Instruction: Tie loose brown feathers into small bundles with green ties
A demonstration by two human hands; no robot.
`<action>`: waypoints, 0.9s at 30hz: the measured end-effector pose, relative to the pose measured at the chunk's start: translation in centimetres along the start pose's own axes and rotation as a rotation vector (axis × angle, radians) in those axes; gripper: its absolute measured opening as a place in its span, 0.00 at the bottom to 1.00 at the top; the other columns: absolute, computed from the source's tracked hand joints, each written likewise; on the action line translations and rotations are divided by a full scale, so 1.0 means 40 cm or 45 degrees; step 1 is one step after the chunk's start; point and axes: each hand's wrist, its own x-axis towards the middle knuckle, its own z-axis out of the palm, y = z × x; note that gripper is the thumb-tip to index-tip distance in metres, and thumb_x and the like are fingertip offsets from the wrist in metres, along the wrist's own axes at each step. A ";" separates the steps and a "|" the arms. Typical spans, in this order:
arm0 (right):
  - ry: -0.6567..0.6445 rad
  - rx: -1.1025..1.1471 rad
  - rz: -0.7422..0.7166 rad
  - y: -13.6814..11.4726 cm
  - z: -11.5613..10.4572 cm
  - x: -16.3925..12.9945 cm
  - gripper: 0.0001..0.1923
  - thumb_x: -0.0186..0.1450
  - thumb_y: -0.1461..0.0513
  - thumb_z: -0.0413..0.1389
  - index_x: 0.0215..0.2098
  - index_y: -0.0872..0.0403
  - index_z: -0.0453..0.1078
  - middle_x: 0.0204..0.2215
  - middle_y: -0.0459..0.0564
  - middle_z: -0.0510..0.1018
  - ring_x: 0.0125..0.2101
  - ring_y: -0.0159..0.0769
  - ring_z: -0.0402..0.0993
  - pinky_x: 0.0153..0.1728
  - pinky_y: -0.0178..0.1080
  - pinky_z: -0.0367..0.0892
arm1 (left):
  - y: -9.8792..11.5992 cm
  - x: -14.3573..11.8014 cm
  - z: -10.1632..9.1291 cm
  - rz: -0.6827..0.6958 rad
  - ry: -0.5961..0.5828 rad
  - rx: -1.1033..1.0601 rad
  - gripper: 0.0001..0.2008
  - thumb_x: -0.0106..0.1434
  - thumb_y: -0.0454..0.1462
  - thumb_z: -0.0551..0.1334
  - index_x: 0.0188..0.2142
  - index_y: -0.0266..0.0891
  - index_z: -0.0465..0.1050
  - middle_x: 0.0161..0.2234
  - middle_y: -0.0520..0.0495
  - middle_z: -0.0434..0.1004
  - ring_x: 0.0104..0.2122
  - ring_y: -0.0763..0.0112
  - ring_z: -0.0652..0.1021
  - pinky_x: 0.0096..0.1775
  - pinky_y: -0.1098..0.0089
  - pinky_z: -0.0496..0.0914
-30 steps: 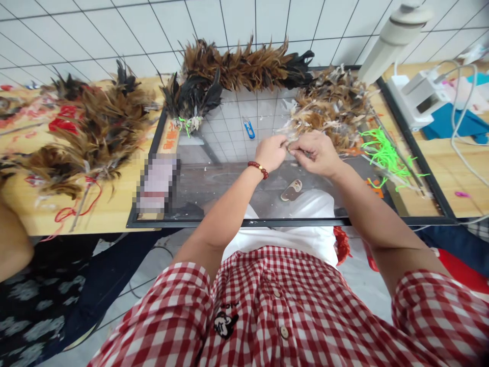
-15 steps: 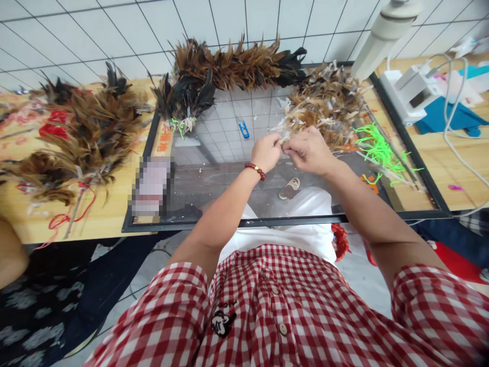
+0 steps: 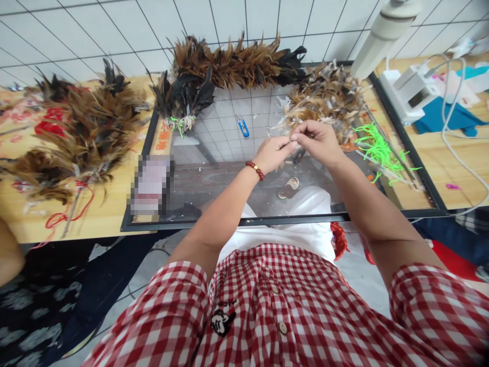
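Observation:
My left hand (image 3: 272, 153), with a bead bracelet at its wrist, is closed in a pinch above the glass sheet (image 3: 225, 148). Its fingertips meet those of my right hand (image 3: 319, 142), also closed. A small bunch of feathers (image 3: 298, 155), partly hidden by the fingers, shows just below where they meet. Right behind my hands lies a loose pile of brown and grey feathers (image 3: 328, 97). Blue thread snips (image 3: 243, 128) rest on the glass to the left. Bright green ties (image 3: 376, 150) lie to the right of my right hand.
A long brown feather bundle (image 3: 237, 63) lies along the tiled wall, with a black feather bunch (image 3: 187, 97) at its left end. More feather pieces (image 3: 95, 127) cover the table's left side. A blurred-out flat object (image 3: 152, 186), a white power strip (image 3: 405, 99) and cables flank the black-framed glass.
Both hands have shifted slightly right and closer together, fingertips now touching. Feather tips now show beneath them. The snips and piles stay in place.

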 end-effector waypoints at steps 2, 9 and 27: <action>0.012 0.081 0.046 0.003 0.003 0.001 0.31 0.56 0.31 0.64 0.28 0.48 0.73 0.27 0.47 0.76 0.32 0.38 0.71 0.38 0.44 0.70 | 0.000 0.001 0.004 -0.044 -0.052 -0.141 0.19 0.68 0.45 0.64 0.23 0.39 0.71 0.22 0.53 0.69 0.28 0.73 0.69 0.36 0.70 0.63; 0.005 0.124 0.128 0.015 0.009 0.007 0.32 0.56 0.30 0.63 0.27 0.48 0.69 0.26 0.46 0.74 0.32 0.38 0.69 0.37 0.43 0.68 | -0.011 0.009 0.014 -0.192 0.119 -0.491 0.21 0.68 0.51 0.65 0.25 0.40 0.72 0.23 0.52 0.68 0.25 0.75 0.67 0.31 0.71 0.64; 0.305 0.103 0.168 0.059 0.009 0.013 0.29 0.59 0.34 0.65 0.45 0.44 0.77 0.43 0.51 0.80 0.45 0.45 0.77 0.41 0.45 0.76 | 0.013 0.010 0.015 -0.350 0.187 -0.790 0.16 0.71 0.50 0.64 0.36 0.40 0.76 0.29 0.50 0.75 0.27 0.75 0.76 0.28 0.73 0.66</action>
